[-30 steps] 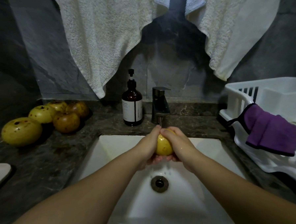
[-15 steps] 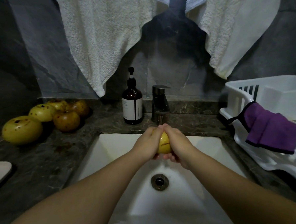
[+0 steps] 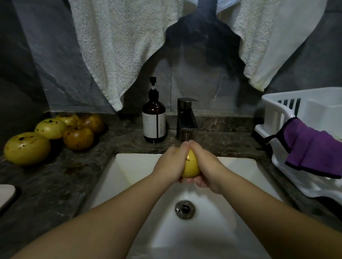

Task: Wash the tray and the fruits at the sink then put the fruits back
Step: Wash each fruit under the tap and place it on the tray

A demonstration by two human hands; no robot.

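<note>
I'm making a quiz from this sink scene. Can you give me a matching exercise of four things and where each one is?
Things:
1. yellow fruit
2. purple cloth
3. pump bottle
4. drain

Places:
A. draped over the white rack's rim
B. bottom of the basin
C. between both hands under the faucet
D. on the counter left of the faucet

Pairs: 1-C, 2-A, 3-D, 4-B
</note>
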